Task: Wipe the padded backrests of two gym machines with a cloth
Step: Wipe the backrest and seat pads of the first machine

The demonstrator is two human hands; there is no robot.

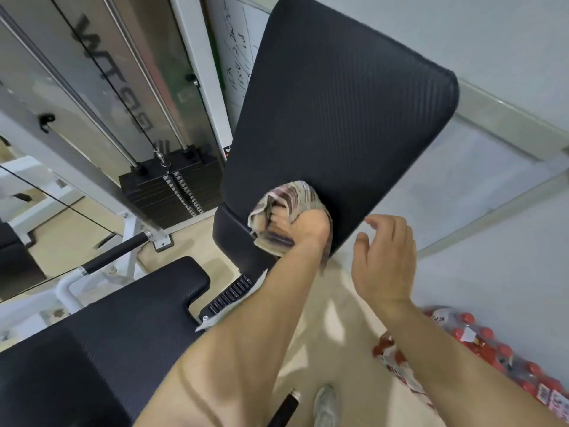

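A black padded backrest [335,118] rises tilted in the middle of the view. My left hand [308,226] grips a bunched striped cloth [289,201] and presses it against the backrest's lower edge. My right hand [385,257] hovers just right of the pad, fingers loosely spread, holding nothing and not touching the pad. A second black pad, the seat [117,328], lies at the lower left below the backrest.
A weight stack [172,189] with guide rods and a cable stands at the left behind the seat. A white machine frame with a black handle [114,251] is beside it. A shrink-wrapped pack of red-capped bottles [480,349] lies on the floor at the right. My shoe [326,405] shows at the bottom.
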